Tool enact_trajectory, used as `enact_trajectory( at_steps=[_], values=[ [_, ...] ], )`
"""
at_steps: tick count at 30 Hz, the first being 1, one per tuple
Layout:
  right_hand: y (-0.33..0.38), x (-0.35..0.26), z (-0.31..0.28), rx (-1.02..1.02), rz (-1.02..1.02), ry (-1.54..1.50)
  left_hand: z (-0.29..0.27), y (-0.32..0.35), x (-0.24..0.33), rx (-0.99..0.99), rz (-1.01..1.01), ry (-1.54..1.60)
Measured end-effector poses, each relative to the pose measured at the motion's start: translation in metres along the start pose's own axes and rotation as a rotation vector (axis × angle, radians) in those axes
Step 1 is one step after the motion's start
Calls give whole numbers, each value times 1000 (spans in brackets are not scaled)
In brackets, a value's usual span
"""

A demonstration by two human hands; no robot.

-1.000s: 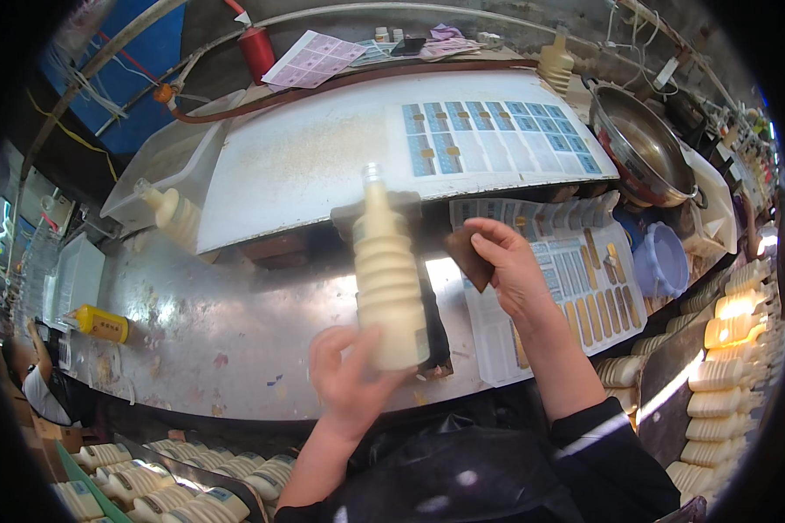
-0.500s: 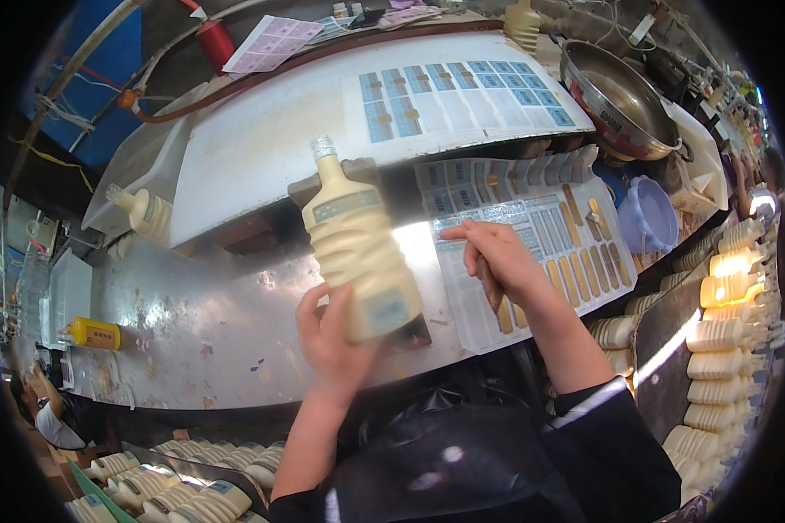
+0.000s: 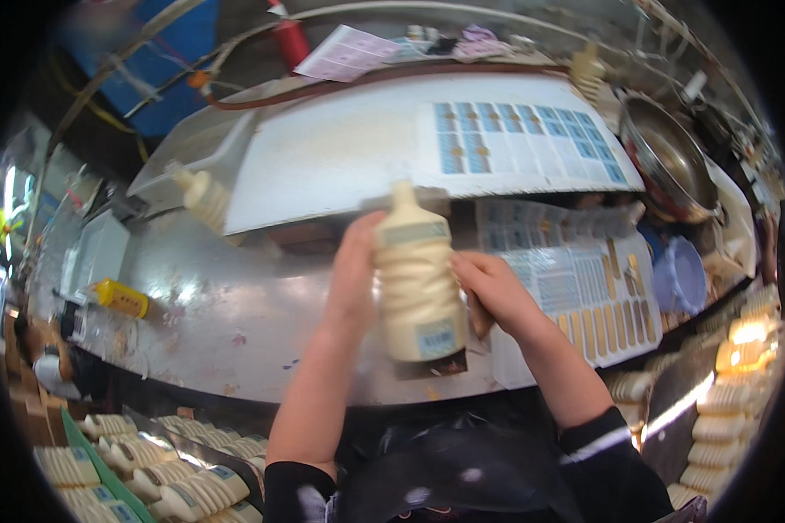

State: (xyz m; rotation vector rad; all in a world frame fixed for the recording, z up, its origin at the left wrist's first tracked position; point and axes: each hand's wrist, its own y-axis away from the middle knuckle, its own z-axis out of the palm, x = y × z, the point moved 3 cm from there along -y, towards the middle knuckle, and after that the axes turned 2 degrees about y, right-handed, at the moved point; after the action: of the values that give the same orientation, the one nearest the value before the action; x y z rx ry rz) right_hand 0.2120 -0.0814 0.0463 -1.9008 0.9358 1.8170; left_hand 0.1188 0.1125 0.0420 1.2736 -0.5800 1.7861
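A steel tabletop [image 3: 192,305] carries a white board [image 3: 349,157] with blue label sheets [image 3: 515,144] at its far right corner. More label sheets [image 3: 584,288] lie at the tabletop's right edge. Above its near edge, a cream ribbed bottle [image 3: 414,283] stands upright, the left hand [image 3: 353,275] clasping its left side, the right hand [image 3: 488,283] pressed against its right, seemingly holding something brown.

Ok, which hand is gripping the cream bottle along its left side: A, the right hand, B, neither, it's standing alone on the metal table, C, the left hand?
C: the left hand wraps the left side of the cream ribbed bottle, which is held up over the metal table, while the right hand touches its right side lower down.
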Motion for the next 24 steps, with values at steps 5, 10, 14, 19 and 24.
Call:
enact_trajectory(
  at_steps=[5,10,14,19,24],
  values=[
    [31,-21,10,-66,-135,75,26,39,85,-144,16,-309],
    [58,-54,12,-231,-68,65,5,89,109,-127,266,-464],
    [58,-53,2,-151,-86,-81,-50,102,145,258,347,-349],
    [62,-27,-41,-67,61,-71,-132,86,210,733,475,-869],
    [80,12,-62,72,211,-172,-209,37,231,1114,376,-1384]
  ],
)
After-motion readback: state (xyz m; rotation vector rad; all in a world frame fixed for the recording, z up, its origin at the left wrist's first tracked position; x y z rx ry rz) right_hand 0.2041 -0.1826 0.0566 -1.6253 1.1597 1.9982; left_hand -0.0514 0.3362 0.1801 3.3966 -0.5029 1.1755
